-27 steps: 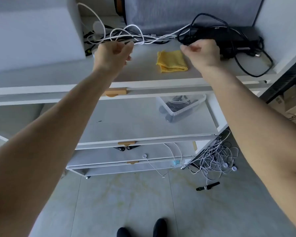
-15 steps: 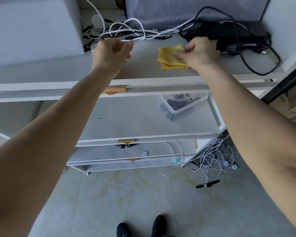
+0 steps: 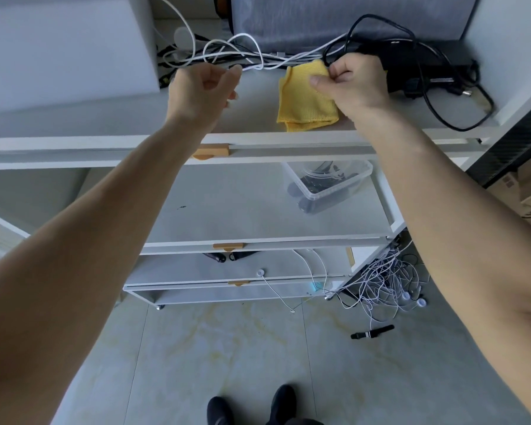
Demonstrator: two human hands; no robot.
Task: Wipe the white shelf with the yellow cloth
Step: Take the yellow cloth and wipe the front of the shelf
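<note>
The yellow cloth (image 3: pixel 304 101) hangs folded over the top board of the white shelf (image 3: pixel 105 116), its upper right corner pinched in my right hand (image 3: pixel 354 84). The cloth's lower edge lies near the board's front rim. My left hand (image 3: pixel 201 92) hovers over the same board to the left of the cloth, fingers curled loosely with nothing in them. Just behind its fingertips lie white cables (image 3: pixel 242 56).
A black power brick with black cords (image 3: pixel 420 62) sits at the back right. A white foam block (image 3: pixel 65 47) fills the left. A grey panel stands behind. A clear plastic box (image 3: pixel 328 182) rests on the lower board. Tangled white wires (image 3: pixel 383 280) lie on the floor.
My right hand came off the black cords, took hold of the yellow cloth and lifted its corner. My left hand stayed where it was.
</note>
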